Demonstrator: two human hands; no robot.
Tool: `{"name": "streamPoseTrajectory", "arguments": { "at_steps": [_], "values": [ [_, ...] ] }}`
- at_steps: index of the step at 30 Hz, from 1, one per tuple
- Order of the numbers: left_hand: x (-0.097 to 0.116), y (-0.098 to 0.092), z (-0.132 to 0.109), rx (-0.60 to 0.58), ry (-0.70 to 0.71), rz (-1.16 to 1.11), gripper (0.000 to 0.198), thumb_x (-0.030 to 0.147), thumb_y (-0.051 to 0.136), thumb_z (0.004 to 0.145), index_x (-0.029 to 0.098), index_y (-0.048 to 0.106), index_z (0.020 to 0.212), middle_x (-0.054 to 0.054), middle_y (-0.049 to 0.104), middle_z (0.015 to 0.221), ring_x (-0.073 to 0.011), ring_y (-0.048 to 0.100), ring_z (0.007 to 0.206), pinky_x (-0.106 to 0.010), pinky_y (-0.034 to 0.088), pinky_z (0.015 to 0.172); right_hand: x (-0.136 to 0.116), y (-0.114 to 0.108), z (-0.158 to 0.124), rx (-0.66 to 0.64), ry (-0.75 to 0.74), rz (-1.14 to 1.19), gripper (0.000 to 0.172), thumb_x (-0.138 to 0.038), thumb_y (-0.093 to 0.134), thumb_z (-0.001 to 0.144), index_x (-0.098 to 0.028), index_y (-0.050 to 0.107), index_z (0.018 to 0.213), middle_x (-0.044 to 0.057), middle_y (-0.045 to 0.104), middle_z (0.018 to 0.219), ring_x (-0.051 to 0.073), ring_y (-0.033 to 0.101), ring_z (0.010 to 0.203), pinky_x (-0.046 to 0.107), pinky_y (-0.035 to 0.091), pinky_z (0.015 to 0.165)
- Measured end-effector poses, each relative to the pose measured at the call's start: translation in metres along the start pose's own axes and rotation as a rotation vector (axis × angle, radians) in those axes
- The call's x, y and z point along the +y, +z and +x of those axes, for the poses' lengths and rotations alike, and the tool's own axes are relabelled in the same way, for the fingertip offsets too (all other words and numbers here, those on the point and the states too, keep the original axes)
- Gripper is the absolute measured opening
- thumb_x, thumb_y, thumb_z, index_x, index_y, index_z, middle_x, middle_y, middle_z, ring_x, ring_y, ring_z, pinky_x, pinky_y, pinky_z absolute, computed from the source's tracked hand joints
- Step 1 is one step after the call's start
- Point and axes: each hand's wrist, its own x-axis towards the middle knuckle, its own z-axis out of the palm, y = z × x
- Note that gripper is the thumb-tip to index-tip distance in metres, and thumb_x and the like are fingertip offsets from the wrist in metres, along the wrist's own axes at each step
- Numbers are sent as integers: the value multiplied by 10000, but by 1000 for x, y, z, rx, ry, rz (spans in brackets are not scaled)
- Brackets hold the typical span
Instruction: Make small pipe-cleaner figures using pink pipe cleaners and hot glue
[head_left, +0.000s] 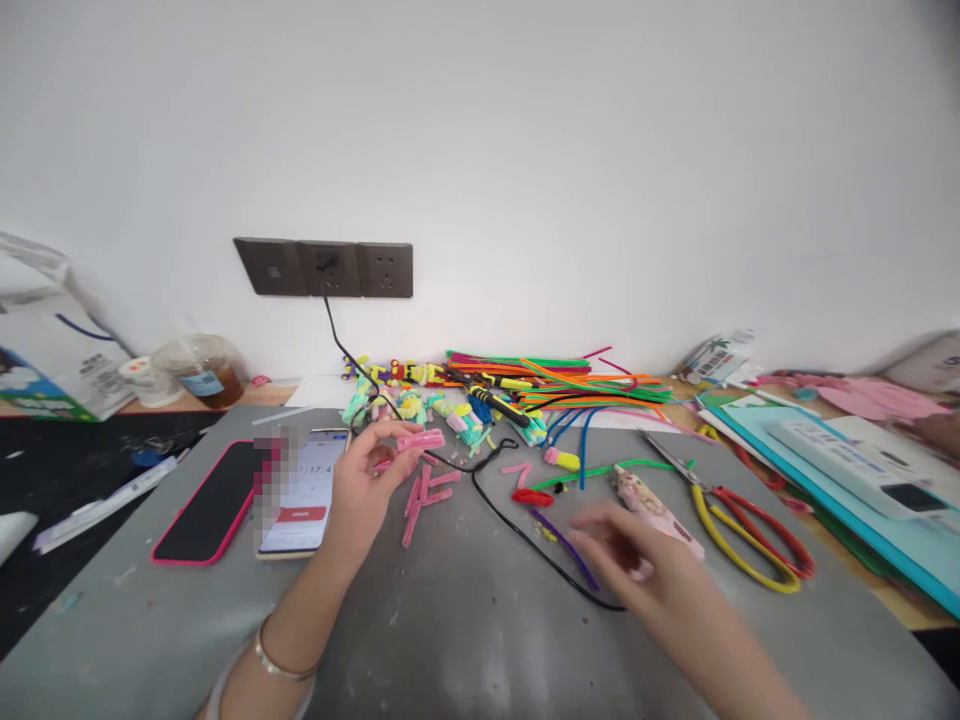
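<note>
My left hand [375, 475] is closed, pinching a folded piece of pink pipe cleaner [421, 440] between thumb and fingertips above the grey mat [450, 640]. Just below it lie several short folded pink pipe cleaner pieces [424, 495]. My right hand [637, 560], slightly blurred, hovers over the mat with thumb and forefinger apart and nothing seen between them. Beside it rests a pink patterned object with a narrow tip [649, 505], partly hidden by the hand. A purple pipe cleaner [566, 548] and a red bundle [532, 496] lie left of that hand.
Scissors [739, 520] with red and yellow handles lie at right. A black cord [517, 525] crosses the mat. Two phones [214, 505] are at left. Pliers [502, 405], finished-looking colourful figures [412, 405] and pipe cleaner bundles [600, 385] line the wall. Part of another hand [941, 432] shows far right.
</note>
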Motion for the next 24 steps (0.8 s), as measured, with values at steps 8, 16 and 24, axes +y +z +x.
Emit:
{"name": "streamPoseTrajectory", "arguments": {
  "at_steps": [8,16,24],
  "values": [
    [-1,0,5,-25,60,40,140,322,688,862,187,675,898,-87,688,1088,-208,671,946,-268,554,720,-42,128,50,-363,-671,-591,131,-132,691,882,-221,742,963,89,683,1000,277,622,983,413,471,856],
    [-1,0,2,-81,-21,3,196,360,709,852,175,683,911,-63,703,981,-184,683,828,-250,545,676,-34,97,51,-433,-473,-291,95,-119,725,850,-193,688,802,49,660,951,210,622,935,308,476,809],
    [14,11,-2,-195,-68,-3,87,258,721,809,180,691,835,-77,758,1007,-166,681,747,-255,535,637,-53,31,69,-153,-171,-10,217,-370,653,859,-204,644,720,35,638,802,198,570,768,309,414,695]
  ]
}}
